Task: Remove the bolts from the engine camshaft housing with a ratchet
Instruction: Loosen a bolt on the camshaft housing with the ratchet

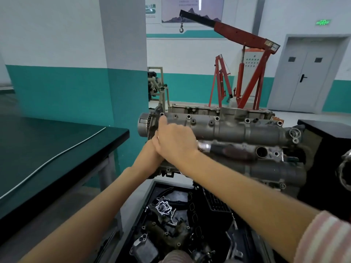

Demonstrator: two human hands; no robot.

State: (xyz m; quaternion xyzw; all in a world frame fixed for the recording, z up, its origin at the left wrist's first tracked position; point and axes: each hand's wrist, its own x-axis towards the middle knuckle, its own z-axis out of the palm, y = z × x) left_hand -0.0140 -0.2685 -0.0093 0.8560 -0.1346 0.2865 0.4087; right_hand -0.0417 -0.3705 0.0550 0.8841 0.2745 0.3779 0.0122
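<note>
Sitting in the middle of the view, the grey metal camshaft housing (228, 128) is long and round like two fat pipes, with bolt holes (188, 116) in a row along its far edge. A toothed sprocket (147, 124) sticks out at its left end. Both hands meet there. The right hand (174, 139) lies on top, its fingers reaching toward the far left bolt hole. The left hand (152, 150) is tucked under it, so I cannot tell its grip. A blurry ratchet handle (226, 150) lies across the housing, right of the hands. Below sits a black tray (146, 196) of engine parts.

light: even, bright indoor | glare: sheen on table (57, 149) | blur: ratchet (228, 149) | edges: wide-angle bowing
</note>
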